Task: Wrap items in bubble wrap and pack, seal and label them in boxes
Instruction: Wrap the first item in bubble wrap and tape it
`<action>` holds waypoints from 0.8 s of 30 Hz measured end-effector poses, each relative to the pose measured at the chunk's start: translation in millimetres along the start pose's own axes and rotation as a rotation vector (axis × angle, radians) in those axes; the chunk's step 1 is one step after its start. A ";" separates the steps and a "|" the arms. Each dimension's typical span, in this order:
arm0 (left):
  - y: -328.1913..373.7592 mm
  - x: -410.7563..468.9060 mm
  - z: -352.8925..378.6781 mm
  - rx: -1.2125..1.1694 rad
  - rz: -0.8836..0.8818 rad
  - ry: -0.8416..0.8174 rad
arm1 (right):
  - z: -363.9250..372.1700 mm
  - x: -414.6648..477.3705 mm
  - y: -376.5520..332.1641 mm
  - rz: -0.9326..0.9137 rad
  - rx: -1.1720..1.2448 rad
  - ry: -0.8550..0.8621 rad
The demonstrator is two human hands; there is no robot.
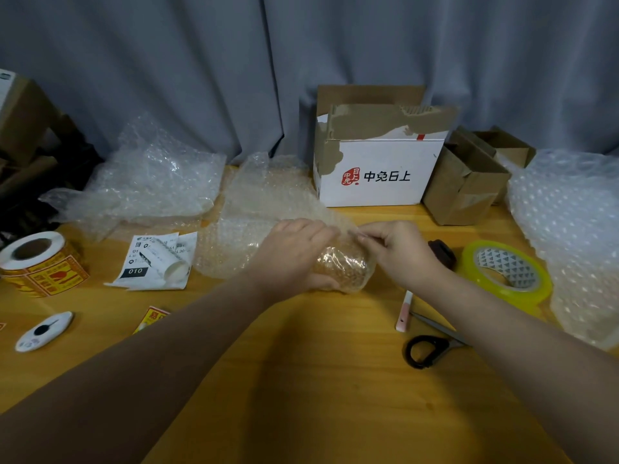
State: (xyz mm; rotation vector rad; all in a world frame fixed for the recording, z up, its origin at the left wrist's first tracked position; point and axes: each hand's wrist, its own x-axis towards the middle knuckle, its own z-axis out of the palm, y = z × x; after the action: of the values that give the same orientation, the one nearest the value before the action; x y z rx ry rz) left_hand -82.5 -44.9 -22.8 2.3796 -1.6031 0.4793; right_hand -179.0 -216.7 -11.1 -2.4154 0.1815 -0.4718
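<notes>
I see the left hand (294, 252) gripping a golden cylindrical item wrapped in clear bubble wrap (345, 269), fingers curled around it. The right hand (398, 252) pinches the wrap's loose edge between narrow fingertips. The item lies on the yellow wooden table (301, 380), in front of the open white printed cardboard box (378, 172).

Dim, even indoor light, soft shadows under the forearms, slight overall blur, and wide-angle bending at the edges.

Near table (318, 380) bare; scissors (432, 346) and tape roll (507, 271) crowd right.
</notes>
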 end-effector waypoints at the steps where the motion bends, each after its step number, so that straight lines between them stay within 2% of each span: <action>1: 0.1 1.8 -1.7 -0.037 -0.024 -0.026 | 1.8 -1.6 -1.1 0.000 -0.012 0.033; 4: -1.5 9.9 -3.9 -0.100 -0.045 -0.102 | 8.7 -5.2 -1.3 -0.010 -0.084 0.083; 8: -5.7 13.3 -1.6 -0.163 -0.047 -0.104 | 17.1 -9.2 3.9 -0.026 -0.159 0.107; 14: -8.3 19.9 3.6 -0.221 -0.111 -0.050 | 18.7 -21.5 0.8 0.033 -0.290 -0.144; 17: -6.4 22.5 -4.4 -0.098 -0.041 0.007 | 16.1 -20.2 -0.8 0.032 -0.335 -0.170; 20: -8.9 31.5 -22.7 -0.149 0.010 0.084 | 16.6 -21.1 -2.8 0.017 -0.378 -0.164; 21: -13.1 35.3 -25.1 -0.108 0.047 0.041 | 17.4 -21.9 -2.4 0.008 -0.393 -0.165; 24: -23.4 39.4 -22.1 0.175 0.193 -0.287 | 15.2 -20.1 -1.0 -0.029 -0.423 -0.199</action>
State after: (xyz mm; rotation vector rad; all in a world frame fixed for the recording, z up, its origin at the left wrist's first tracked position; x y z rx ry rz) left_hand -50.2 -61.6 12.8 2.5268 -2.0044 0.3353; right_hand -191.8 -202.0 -27.1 -2.8632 0.1733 -0.2169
